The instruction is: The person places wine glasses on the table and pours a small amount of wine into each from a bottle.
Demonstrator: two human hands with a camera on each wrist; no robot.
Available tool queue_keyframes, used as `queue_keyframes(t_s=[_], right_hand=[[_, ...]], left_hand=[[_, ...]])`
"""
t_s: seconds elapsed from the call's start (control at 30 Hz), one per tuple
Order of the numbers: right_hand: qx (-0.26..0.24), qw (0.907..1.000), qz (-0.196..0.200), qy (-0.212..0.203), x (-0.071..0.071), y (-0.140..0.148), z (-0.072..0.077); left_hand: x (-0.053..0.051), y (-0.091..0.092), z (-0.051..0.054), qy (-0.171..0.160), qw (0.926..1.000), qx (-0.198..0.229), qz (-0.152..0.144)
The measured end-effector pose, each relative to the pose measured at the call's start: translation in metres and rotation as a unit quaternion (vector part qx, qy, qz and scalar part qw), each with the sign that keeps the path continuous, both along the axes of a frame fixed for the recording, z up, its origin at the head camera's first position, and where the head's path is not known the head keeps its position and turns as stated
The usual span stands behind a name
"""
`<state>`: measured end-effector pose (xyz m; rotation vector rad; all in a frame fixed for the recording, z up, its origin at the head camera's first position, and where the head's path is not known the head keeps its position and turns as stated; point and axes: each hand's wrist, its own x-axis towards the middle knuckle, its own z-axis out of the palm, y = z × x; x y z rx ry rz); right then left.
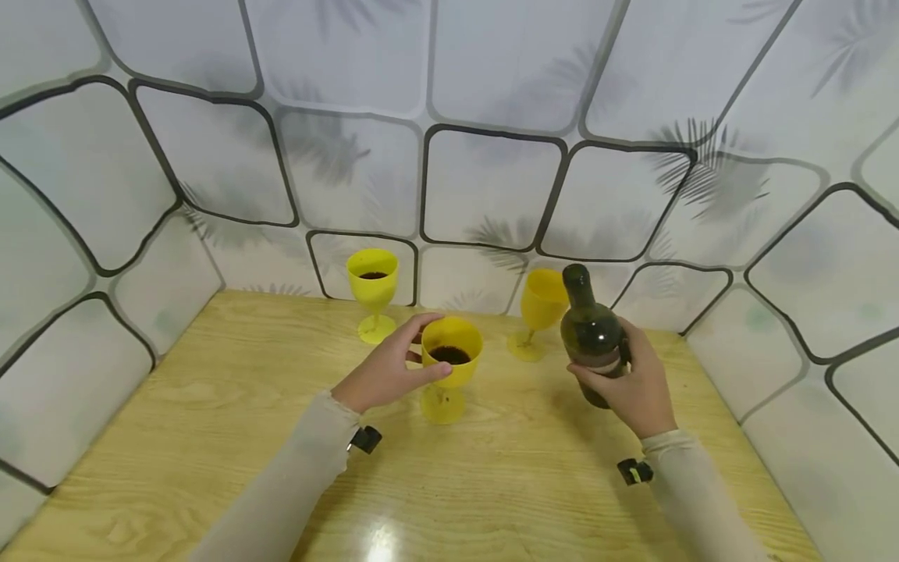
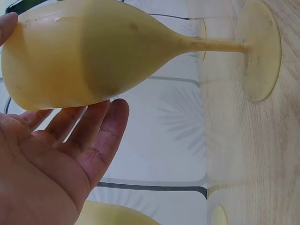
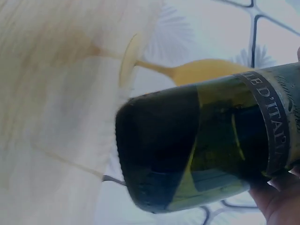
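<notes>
A yellow goblet (image 1: 449, 378) with dark liquid inside stands at the middle of the table. My left hand (image 1: 393, 367) is round its bowl, thumb on the near side and fingers on the far side. In the left wrist view the fingers of my left hand (image 2: 61, 154) lie along the bowl of the goblet (image 2: 117, 51), whose foot is on the wood. My right hand (image 1: 635, 378) grips a dark green bottle (image 1: 591, 332), neck up. The right wrist view shows the bottle (image 3: 201, 140) with its base off the table, and part of my right hand (image 3: 281, 199) at the label.
Behind on the left stands another yellow goblet (image 1: 373, 289) with dark liquid. A third yellow goblet (image 1: 543, 300) stands behind the bottle's left side; its contents cannot be seen. Patterned walls enclose the wooden table (image 1: 211, 437) at the back and both sides.
</notes>
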<state>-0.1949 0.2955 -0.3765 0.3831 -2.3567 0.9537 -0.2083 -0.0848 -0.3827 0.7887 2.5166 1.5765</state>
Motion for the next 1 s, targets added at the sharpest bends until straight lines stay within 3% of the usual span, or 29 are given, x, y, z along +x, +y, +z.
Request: queue_keyframes(t_s=[0.2, 0.43, 1.0], right_hand=[[-0.078, 0.9967, -0.017, 0.016, -0.007, 0.006, -0.018], [-0.158, 0.9864, -0.046, -0.006, -0.013, 0.012, -0.027], [-0.167, 0.9825, -0.081, 0.006, -0.019, 0.023, -0.043]], left_hand=[[0.001, -0.001, -0.001, -0.009, 1.0, 0.004, -0.001], [0.002, 0.0, -0.001, -0.012, 0.9999, 0.005, -0.002], [0.001, 0.0, 0.002, 0.003, 1.0, -0.008, -0.004]])
